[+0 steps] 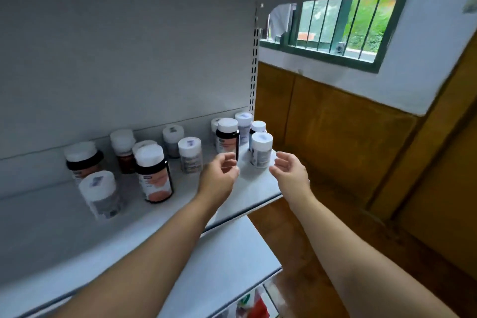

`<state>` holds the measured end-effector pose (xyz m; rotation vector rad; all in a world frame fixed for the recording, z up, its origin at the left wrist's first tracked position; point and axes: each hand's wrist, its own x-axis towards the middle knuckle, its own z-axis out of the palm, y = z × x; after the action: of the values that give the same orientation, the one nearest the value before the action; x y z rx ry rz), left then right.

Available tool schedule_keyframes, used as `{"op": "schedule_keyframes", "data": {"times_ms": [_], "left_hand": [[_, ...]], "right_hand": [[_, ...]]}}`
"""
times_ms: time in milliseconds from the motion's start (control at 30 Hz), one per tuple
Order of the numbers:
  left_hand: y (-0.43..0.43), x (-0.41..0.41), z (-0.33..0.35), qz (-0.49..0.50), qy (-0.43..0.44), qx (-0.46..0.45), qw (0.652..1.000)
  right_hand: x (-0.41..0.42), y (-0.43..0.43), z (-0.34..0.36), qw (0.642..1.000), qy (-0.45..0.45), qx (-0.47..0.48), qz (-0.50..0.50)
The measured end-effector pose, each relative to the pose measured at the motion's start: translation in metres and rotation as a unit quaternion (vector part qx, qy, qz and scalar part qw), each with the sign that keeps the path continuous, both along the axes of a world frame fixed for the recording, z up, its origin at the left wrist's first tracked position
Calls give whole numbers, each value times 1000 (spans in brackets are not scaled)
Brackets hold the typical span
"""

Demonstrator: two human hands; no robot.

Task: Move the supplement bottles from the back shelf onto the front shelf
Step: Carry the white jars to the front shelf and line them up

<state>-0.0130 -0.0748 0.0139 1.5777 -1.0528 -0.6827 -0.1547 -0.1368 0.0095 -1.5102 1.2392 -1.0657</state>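
On the pale grey metal shelf [258, 190] the supplement bottles [189, 155] stood upright in two loose groups, every one a cylinder with a ribbed white screw cap. The larger group sat toward nine o'clock of the view. It mixed glossy dark-brown bottles with peach labels and matt white ones, and was blurred at its far edge. The smaller group crowded the shelf's right end, toward one o'clock from the hands, against the flat grey back panel [129, 59] and its slotted upright [255, 59].

At the front of that group stood a dark bottle [227, 137] and, at its three o'clock, a white bottle [261, 152]. The left hand [219, 173] hung at six o'clock of the dark bottle with its fingers loosely curled and nothing in them. Whether the fingertips met the bottle's base could not be told. The right hand [289, 170] was at about four o'clock of the white bottle, just beside it, palm turned inward, fingers relaxed and empty.

A lower shelf [232, 266] of the same smooth grey metal jutted out at six o'clock. Glossy brown wood panelling [335, 124] filled three o'clock, and a green-framed barred window [335, 31] sat at one o'clock.
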Motion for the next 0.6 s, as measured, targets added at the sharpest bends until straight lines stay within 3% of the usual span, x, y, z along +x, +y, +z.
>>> {"op": "schedule_keyframes", "data": {"times_ms": [367,600], "left_hand": [[-85,-53,-23,199,0,77,977],[-114,-57,-28,154,15,87,984]], "right_hand": [[-17,-113,-20,979,34,68,187],[-2,-129,-28,968,-6,92,232]]}}
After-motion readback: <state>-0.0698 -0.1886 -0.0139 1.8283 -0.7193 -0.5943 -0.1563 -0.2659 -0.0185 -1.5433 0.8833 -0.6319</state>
